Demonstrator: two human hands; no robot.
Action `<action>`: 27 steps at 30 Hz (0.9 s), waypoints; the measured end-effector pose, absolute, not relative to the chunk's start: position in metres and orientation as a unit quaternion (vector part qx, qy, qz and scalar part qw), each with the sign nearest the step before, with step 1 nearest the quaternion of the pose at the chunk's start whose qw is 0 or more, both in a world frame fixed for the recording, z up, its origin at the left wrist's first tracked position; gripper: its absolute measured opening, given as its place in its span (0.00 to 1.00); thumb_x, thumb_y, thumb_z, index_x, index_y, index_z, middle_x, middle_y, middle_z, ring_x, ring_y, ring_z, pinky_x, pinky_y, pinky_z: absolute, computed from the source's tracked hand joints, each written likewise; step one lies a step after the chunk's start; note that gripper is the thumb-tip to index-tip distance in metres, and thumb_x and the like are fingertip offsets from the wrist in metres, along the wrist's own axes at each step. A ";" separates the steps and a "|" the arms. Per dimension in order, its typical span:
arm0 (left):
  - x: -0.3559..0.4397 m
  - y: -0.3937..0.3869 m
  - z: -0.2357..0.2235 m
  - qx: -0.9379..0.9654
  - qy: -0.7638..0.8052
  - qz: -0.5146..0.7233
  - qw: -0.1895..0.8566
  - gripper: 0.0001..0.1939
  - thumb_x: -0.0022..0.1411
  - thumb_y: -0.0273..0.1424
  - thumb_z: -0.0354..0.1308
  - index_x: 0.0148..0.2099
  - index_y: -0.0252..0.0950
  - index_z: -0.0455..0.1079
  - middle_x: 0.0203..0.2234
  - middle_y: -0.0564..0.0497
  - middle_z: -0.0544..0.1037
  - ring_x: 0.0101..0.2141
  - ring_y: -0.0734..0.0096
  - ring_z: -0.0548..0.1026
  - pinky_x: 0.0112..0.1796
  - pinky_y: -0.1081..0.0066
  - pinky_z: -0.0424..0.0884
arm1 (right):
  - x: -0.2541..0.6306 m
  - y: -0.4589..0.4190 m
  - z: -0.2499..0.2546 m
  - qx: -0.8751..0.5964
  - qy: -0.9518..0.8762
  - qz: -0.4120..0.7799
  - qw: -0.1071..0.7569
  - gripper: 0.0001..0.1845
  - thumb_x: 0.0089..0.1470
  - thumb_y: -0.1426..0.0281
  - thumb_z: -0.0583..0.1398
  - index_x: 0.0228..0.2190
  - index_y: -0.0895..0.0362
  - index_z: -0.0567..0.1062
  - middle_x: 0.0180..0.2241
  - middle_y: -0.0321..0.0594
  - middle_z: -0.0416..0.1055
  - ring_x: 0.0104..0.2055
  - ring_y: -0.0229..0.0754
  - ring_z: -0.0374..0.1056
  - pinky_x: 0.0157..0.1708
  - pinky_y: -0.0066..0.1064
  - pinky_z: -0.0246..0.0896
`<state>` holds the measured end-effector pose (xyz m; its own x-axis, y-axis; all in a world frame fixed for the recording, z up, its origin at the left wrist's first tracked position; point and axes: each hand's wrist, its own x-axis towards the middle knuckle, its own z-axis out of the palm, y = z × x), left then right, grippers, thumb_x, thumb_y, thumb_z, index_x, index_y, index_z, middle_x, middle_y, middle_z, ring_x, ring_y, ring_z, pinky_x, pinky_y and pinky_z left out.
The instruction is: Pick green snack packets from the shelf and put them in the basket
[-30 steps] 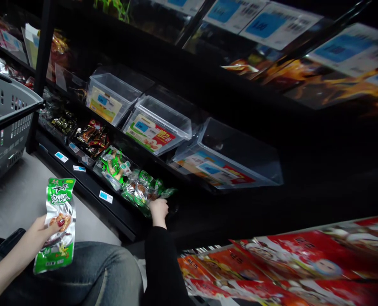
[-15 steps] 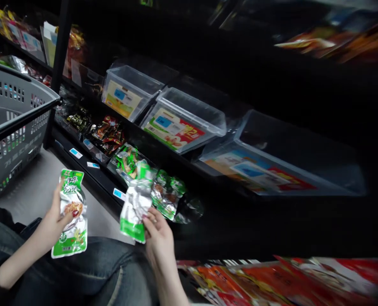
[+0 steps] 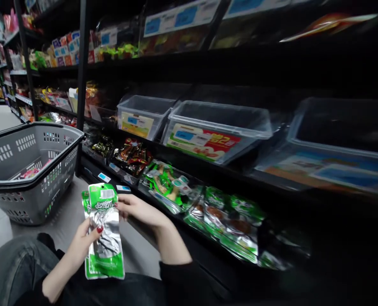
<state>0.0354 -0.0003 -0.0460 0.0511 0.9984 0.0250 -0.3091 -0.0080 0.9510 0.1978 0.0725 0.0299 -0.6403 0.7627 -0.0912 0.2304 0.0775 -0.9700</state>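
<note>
My left hand (image 3: 82,244) is closed on two green-and-silver snack packets, its thumb with red nail polish pressed across the front. The front snack packet (image 3: 107,233) shows its silver face with a white label near the top. Behind it, the other packet (image 3: 86,203) shows only along its left edge. My right hand (image 3: 137,210) pinches the upper right edge of the packets; some of its fingertips are hidden behind them. Both hands are above my lap, in front of the low shelf. Similar green-and-silver packets (image 3: 223,221) lie in a bin to the right.
A grey shopping basket (image 3: 45,204) stands on the floor at left, with a pink package (image 3: 32,172) inside. Clear plastic bins (image 3: 217,114) line the shelf above. Green-wrapped snacks (image 3: 165,182) and dark red packets (image 3: 133,155) fill lower bins. A black shelf post (image 3: 83,63) rises beside the basket.
My right hand has brought its packet left onto the one in my left hand, so the two now overlap. The view has swung left and up, showing more of the basket and aisle.
</note>
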 end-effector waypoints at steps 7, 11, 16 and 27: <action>0.028 -0.001 -0.049 0.495 0.484 0.531 0.488 0.17 0.52 0.37 0.58 0.44 0.35 0.67 0.41 0.46 0.75 0.45 0.56 0.70 0.48 0.60 0.61 | 0.184 0.047 0.028 -0.420 -0.706 0.470 0.325 0.11 0.53 0.65 0.52 0.32 0.58 0.71 0.14 0.28 0.61 0.13 0.33 0.59 0.17 0.24 0.54; 0.029 -0.008 -0.049 0.564 0.569 0.471 0.369 0.19 0.54 0.38 0.54 0.47 0.36 0.65 0.44 0.42 0.72 0.49 0.53 0.67 0.51 0.55 0.58 | 0.177 0.024 0.041 -0.568 -0.715 0.289 0.286 0.09 0.50 0.71 0.53 0.22 0.57 0.69 0.14 0.33 0.65 0.17 0.36 0.63 0.20 0.25 0.52; 0.038 -0.019 -0.050 0.603 0.446 0.449 0.485 0.27 0.49 0.35 0.61 0.52 0.35 0.64 0.51 0.41 0.69 0.54 0.53 0.62 0.54 0.60 0.56 | 0.145 0.008 0.034 -0.634 -0.720 0.164 0.232 0.10 0.52 0.66 0.54 0.25 0.57 0.71 0.20 0.40 0.70 0.23 0.40 0.66 0.23 0.28 0.50; 0.044 -0.017 -0.057 0.276 0.467 0.513 0.665 0.23 0.37 0.37 0.69 0.36 0.32 0.71 0.29 0.47 0.81 0.29 0.60 0.78 0.34 0.65 0.73 | 0.287 0.047 0.057 -0.781 -0.501 0.139 0.346 0.14 0.55 0.62 0.50 0.29 0.56 0.72 0.29 0.39 0.76 0.31 0.41 0.72 0.32 0.28 0.63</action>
<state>0.0438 -0.0173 -0.0575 0.0371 0.9405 -0.3377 -0.4243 0.3207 0.8468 0.2868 0.0473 0.0569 0.4592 0.8787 0.1303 0.6870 -0.2583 -0.6792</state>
